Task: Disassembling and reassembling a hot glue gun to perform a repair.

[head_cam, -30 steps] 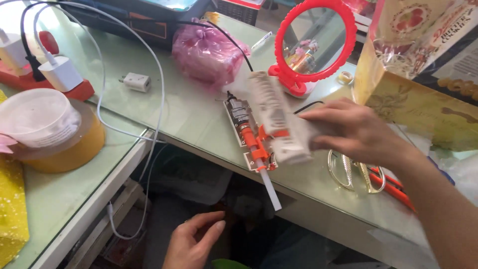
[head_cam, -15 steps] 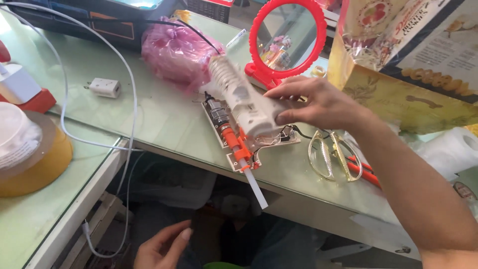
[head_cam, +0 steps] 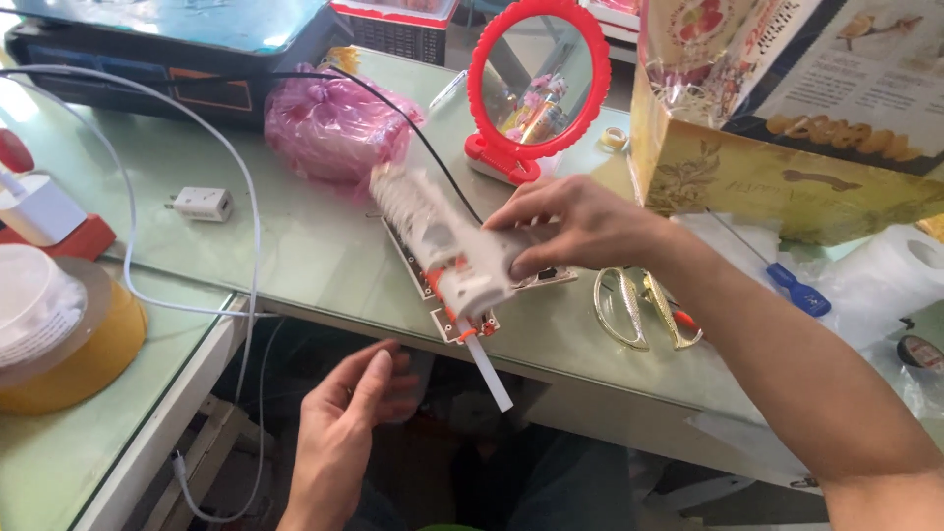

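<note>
A: Glue gun sits in our right hand, fingers clamped on its rear, just above the desk edge, over an opened casing.
B: Left hand?
A: Below the edge, fingers loose, holding nothing. Red mirror behind, gold scissors right of us.

At frame centre the right hand grips a white glue gun over the glass surface. The left hand, open and empty, hangs below the edge. Red mirror upper centre; pink bag left of it; gold scissors right.
</note>
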